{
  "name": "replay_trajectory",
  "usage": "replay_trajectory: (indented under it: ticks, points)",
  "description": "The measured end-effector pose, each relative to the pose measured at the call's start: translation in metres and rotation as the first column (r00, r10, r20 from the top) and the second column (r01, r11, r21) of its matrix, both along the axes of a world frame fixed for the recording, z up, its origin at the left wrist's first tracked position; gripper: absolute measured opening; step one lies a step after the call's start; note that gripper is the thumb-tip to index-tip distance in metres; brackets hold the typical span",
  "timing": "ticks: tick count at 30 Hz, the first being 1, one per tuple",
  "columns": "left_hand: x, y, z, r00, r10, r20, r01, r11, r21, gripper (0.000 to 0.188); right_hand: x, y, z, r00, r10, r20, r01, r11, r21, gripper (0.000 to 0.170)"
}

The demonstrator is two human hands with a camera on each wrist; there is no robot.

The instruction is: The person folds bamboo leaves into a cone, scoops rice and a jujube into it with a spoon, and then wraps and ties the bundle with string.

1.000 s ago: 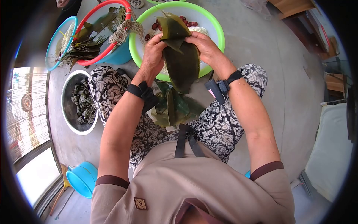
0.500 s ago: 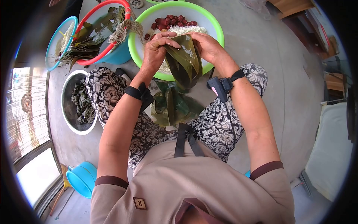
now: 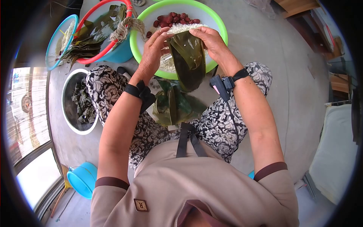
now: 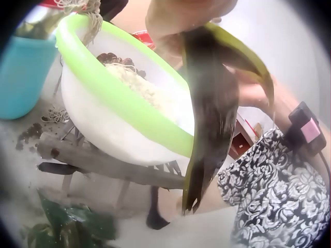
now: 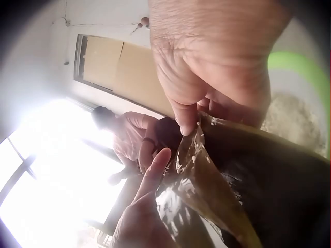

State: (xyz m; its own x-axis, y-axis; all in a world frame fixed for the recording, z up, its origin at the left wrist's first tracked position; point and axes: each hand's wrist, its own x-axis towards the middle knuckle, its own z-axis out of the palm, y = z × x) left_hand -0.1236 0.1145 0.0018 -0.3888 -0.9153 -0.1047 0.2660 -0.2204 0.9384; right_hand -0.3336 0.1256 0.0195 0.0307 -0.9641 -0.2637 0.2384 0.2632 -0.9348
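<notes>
Broad dark-green bamboo leaves [image 3: 188,62], overlapped and partly folded, hang upright before the green-rimmed basin [image 3: 224,41]. My right hand [image 3: 212,42] pinches their top edge between thumb and fingers. At their left edge, my left hand [image 3: 153,51] touches them with its fingers, its thumb [image 5: 152,178] standing straight and apart from the leaf in the right wrist view. A few white grains stick near the pinched edge. Inside the basin lie white rice [image 3: 185,28] and red dates [image 3: 176,18]. More green leaves [image 3: 174,106] lie low between the knees.
Left of the basin, a red-rimmed tub [image 3: 96,60] holds stacked leaves, with string [image 3: 123,31] draped over its rim. A blue-rimmed basin [image 3: 48,49] adjoins it. Dark wrapped bundles [image 3: 85,102] fill a white-rimmed bowl [image 3: 65,113]. A blue bucket [image 3: 83,179] stands at lower left.
The leaves turned from folded over at the top to hanging with an unfolded upper edge. My left hand went from gripping them, across their face, to their left side; the right hand kept hold.
</notes>
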Motion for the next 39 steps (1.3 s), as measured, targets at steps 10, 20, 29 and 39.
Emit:
replay_trajectory:
  ticks: [10, 20, 29, 39]
  points:
    - [-0.007, -0.003, -0.004, 1.000, -0.002, 0.019, -0.001, 0.988, 0.155, 0.026, 0.004, -0.006, -0.001, 0.999, 0.027, -0.024, -0.028, 0.999, -0.037, 0.021]
    - [-0.005, -0.009, -0.010, 0.999, 0.027, 0.016, -0.030, 0.980, 0.196, 0.023, 0.009, -0.004, 0.005, 0.982, 0.132, -0.137, -0.141, 0.988, -0.059, 0.020]
    - [-0.015, -0.004, -0.002, 0.997, 0.034, 0.074, -0.037, 0.998, 0.049, 0.032, 0.009, -0.011, -0.002, 0.997, -0.005, -0.083, 0.002, 0.999, -0.042, 0.016]
    - [-0.014, -0.003, 0.002, 0.998, 0.056, 0.011, -0.057, 0.984, 0.170, 0.029, 0.009, -0.011, 0.002, 0.979, 0.049, -0.196, -0.067, 0.994, -0.086, 0.012]
